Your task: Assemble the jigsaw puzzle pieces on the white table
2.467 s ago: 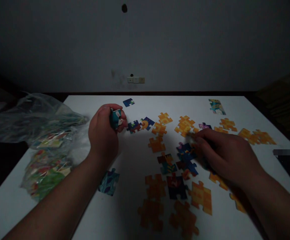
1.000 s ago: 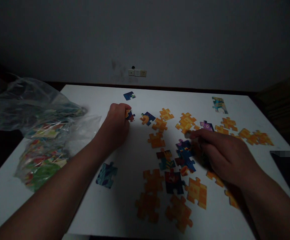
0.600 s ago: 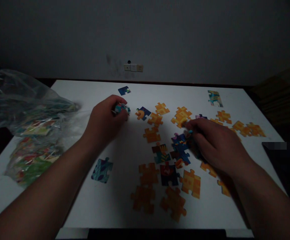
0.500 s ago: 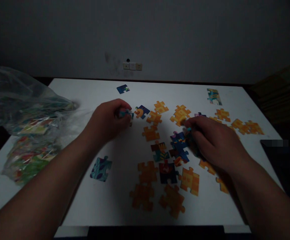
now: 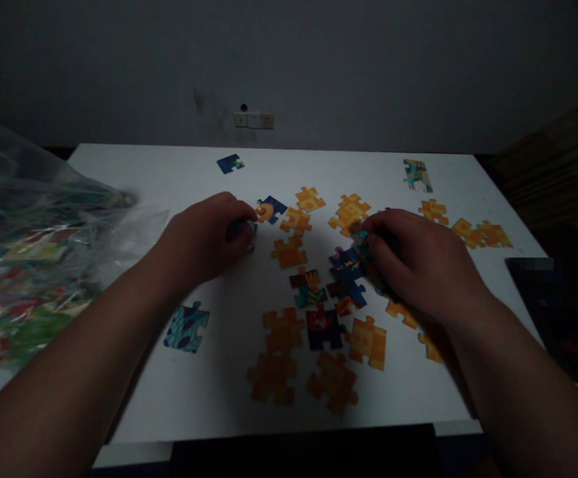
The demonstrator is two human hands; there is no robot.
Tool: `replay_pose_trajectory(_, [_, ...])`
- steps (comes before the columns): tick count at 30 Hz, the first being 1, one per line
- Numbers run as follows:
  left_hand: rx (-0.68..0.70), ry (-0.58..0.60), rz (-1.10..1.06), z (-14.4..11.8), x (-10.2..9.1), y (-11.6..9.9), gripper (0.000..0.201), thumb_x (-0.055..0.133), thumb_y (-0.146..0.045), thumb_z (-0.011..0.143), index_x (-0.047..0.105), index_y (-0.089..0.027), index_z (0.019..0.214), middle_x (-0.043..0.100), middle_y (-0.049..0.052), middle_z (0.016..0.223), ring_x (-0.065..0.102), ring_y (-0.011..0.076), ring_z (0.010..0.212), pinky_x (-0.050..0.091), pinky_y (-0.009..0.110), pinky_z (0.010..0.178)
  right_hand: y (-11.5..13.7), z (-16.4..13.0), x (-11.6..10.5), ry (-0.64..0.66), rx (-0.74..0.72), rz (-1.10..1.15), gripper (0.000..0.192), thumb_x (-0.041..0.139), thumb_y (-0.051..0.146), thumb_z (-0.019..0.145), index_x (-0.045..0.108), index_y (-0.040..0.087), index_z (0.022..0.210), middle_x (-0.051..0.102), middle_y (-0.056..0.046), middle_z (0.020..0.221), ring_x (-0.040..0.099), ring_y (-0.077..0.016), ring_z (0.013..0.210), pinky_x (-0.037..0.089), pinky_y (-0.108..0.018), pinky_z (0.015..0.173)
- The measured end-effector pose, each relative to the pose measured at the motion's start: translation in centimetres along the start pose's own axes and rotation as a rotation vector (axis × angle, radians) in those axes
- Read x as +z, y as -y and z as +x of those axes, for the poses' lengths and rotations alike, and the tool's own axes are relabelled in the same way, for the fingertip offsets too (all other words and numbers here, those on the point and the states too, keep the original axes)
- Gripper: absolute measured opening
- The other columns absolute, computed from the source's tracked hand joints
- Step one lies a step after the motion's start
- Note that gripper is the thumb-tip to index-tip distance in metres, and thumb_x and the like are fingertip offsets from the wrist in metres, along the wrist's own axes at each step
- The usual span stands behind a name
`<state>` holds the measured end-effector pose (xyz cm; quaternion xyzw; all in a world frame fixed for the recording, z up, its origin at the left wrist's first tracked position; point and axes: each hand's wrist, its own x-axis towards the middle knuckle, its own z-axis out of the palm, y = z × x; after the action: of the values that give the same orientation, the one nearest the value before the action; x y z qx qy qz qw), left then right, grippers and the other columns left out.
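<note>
Puzzle pieces lie scattered on a white table (image 5: 179,179) in dim light, several orange-backed (image 5: 282,330) and some face up in dark blue (image 5: 345,287). My left hand (image 5: 203,240) is curled over a small teal piece (image 5: 246,228) near the table's middle, its fingertips pinching it beside a blue and orange piece (image 5: 269,209). My right hand (image 5: 416,262) rests palm down on the pieces at the right, with its fingertips on a small piece at the edge of the blue cluster; what lies under the palm is hidden.
A clear plastic bag (image 5: 30,245) with colourful pieces lies at the table's left edge. A lone teal piece (image 5: 187,327) sits near my left forearm. Single pieces lie at the far side (image 5: 230,163) and far right (image 5: 416,174). A dark object (image 5: 558,312) covers the right edge.
My left hand came down from holding a teal piece in the air to the table and pinches pieces there. My right hand stayed on the right cluster. The view tilted downward.
</note>
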<state>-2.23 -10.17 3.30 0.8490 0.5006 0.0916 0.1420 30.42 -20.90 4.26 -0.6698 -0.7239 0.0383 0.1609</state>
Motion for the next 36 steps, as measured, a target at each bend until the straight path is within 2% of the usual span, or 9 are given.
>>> replay_pose_trajectory(7, [0.015,-0.011,0.05,0.0,0.1,0.1,0.036,0.062,-0.04,0.092,0.084,-0.027,0.116,0.075,0.01,0.109,0.07,0.0279,0.089,0.054,0.041,0.081,0.3,-0.2,-0.2,-0.091,0.035,0.033,0.023,0.061,0.036,0.1,0.08,0.026,0.109,0.083,-0.01,0.096,0.074,-0.0321,0.081,0.048,-0.042,0.071])
replay_pose_trajectory(11, [0.025,-0.004,0.045,-0.1,0.0,-0.2,0.032,0.065,-0.039,0.095,0.083,-0.028,0.119,0.072,0.009,0.115,0.067,0.0259,0.089,0.052,0.039,0.081,0.4,-0.3,-0.2,-0.135,0.044,0.066,0.02,0.064,0.037,0.1,0.08,0.028,0.108,0.082,-0.007,0.09,0.072,-0.0288,0.074,0.05,-0.041,0.069])
replay_pose_trajectory(14, [0.027,-0.01,0.042,-0.3,0.0,-0.5,0.03,0.064,-0.034,0.098,0.083,-0.025,0.121,0.071,0.01,0.118,0.064,0.0238,0.089,0.052,0.038,0.083,0.3,-0.3,-0.1,-0.172,0.047,0.096,0.02,0.064,0.037,0.103,0.08,0.028,0.11,0.083,-0.008,0.096,0.074,-0.0291,0.079,0.055,-0.044,0.074])
replay_pose_trajectory(17, [0.036,-0.022,0.029,-0.5,0.0,-0.7,0.03,0.063,-0.033,0.099,0.083,-0.024,0.119,0.07,0.009,0.117,0.063,0.023,0.09,0.053,0.039,0.086,0.1,-0.2,0.0,-0.285,0.068,0.181,0.019,0.063,0.037,0.105,0.079,0.028,0.113,0.083,-0.009,0.105,0.077,-0.0306,0.089,0.059,-0.048,0.081])
replay_pose_trajectory(21, [0.039,-0.01,0.035,-0.3,0.0,-0.5,0.033,0.062,-0.042,0.097,0.083,-0.026,0.117,0.071,0.011,0.118,0.067,0.0269,0.09,0.054,0.041,0.084,-0.1,-0.1,-0.2,-0.466,0.068,0.344,0.019,0.067,0.04,0.107,0.078,0.031,0.119,0.081,-0.01,0.115,0.079,-0.0334,0.102,0.064,-0.052,0.089])
replay_pose_trajectory(24, [0.02,-0.022,0.039,-0.2,-0.1,-0.5,0.033,0.063,-0.044,0.095,0.084,-0.028,0.114,0.074,0.012,0.12,0.07,0.0295,0.093,0.056,0.042,0.083,-0.3,0.0,-0.3,-0.549,0.064,0.402,0.022,0.068,0.044,0.108,0.076,0.032,0.124,0.081,-0.01,0.12,0.08,-0.0336,0.105,0.066,-0.053,0.09])
replay_pose_trajectory(26, [0.009,-0.024,0.041,-0.3,-0.2,-0.6,0.032,0.065,-0.043,0.093,0.083,-0.028,0.114,0.075,0.013,0.123,0.071,0.0302,0.095,0.056,0.042,0.084,-0.4,0.1,-0.3,-0.543,0.075,0.405,0.024,0.071,0.045,0.106,0.075,0.032,0.126,0.081,-0.009,0.122,0.081,-0.0327,0.104,0.068,-0.051,0.089])
replay_pose_trajectory(30, [-0.013,-0.026,0.064,-0.4,-0.3,-1.0,0.03,0.066,-0.042,0.092,0.081,-0.028,0.113,0.074,0.013,0.127,0.071,0.0308,0.095,0.055,0.042,0.082,-0.2,0.0,-0.1,-0.444,0.098,0.372,0.024,0.076,0.041,0.101,0.076,0.031,0.123,0.082,-0.009,0.121,0.081,-0.0296,0.096,0.069,-0.047,0.083])
replay_pose_trajectory(36, [-0.032,-0.032,0.058,-0.5,-0.1,-0.9,0.026,0.067,-0.044,0.093,0.08,-0.029,0.109,0.072,0.011,0.121,0.069,0.0314,0.093,0.051,0.043,0.081,-0.2,-0.4,0.0,-0.417,0.048,0.31,0.021,0.063,0.031,0.107,0.078,0.032,0.121,0.08,-0.01,0.122,0.08,-0.0308,0.101,0.067,-0.052,0.09])
